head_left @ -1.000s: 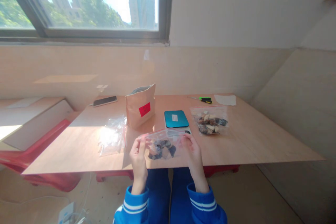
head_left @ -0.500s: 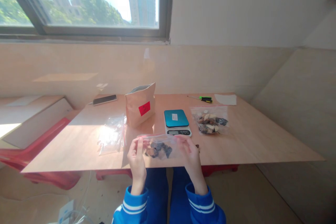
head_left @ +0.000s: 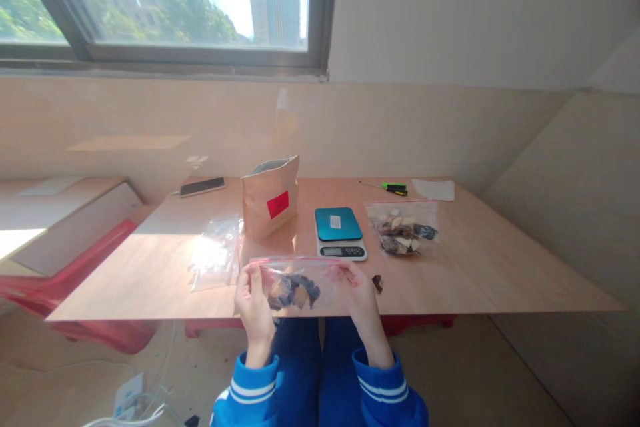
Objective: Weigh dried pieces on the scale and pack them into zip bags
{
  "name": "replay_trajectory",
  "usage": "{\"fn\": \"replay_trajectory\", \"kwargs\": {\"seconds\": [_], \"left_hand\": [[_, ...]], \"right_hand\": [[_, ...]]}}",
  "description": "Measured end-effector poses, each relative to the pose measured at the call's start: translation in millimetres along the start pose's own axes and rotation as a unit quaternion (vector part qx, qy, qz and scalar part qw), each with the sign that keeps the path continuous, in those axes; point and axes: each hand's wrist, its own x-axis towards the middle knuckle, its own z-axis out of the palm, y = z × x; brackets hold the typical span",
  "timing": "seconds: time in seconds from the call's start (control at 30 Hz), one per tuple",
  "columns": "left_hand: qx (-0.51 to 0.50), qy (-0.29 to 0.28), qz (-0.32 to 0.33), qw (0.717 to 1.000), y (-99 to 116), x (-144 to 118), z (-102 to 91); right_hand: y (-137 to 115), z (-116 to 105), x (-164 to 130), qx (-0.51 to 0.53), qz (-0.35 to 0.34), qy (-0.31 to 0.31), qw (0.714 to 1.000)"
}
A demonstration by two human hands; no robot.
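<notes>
While pinched at its top corners by left hand (head_left: 254, 297) and right hand (head_left: 361, 293), zip bag (head_left: 295, 283) of dark pieces, stretched over the bench (head_left: 500, 267) near edge, before the scale (head_left: 339, 233).

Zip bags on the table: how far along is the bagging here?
Done: one filled zip bag lies right of the scale. In hand: the left hand and right hand pinch the top strip of a second filled bag. Left: empty bags and one loose piece.
</notes>
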Motion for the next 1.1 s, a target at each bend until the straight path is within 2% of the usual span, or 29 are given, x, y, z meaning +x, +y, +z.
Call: {"fn": "replay_trajectory", "kwargs": {"seconds": [0.1, 0.2, 0.4, 0.5, 0.8, 0.97, 1.1], "left_hand": [[-0.038, -0.033, -0.021, 0.998, -1.2, 1.8, -1.4], [-0.054, -0.078, -0.037, 0.995, 1.2, 4.3, -2.3], [0.023, -0.186, 0.015, 0.982, 6.7, 9.4, -8.6], [0.032, -0.214, 0.022, 0.976, 6.6, 10.8, -11.8], [0.092, -0.171, 0.058, 0.979, 10.7, 9.8, -15.5], [0.091, -0.126, 0.078, 0.985, 16.2, -1.1, -8.8], [0.072, -0.123, 0.074, 0.987, 17.2, -7.0, -2.3]], "right_hand": [[2.5, -1.7, 1.6, 0.007, -0.001, -0.006, 1.000], [1.8, -2.4, 1.9, 0.004, -0.001, 0.020, 1.000], [-1.7, -4.6, 1.8, -0.013, -0.009, 0.085, 0.996], [-2.8, -6.3, 1.6, -0.032, -0.027, 0.094, 0.995], [-1.0, -2.9, -3.0, -0.050, -0.045, 0.108, 0.992], [-2.9, 1.4, -5.8, -0.038, -0.062, 0.126, 0.989], [-5.0, 0.8, -4.9, -0.033, -0.071, 0.152, 0.985]]}}
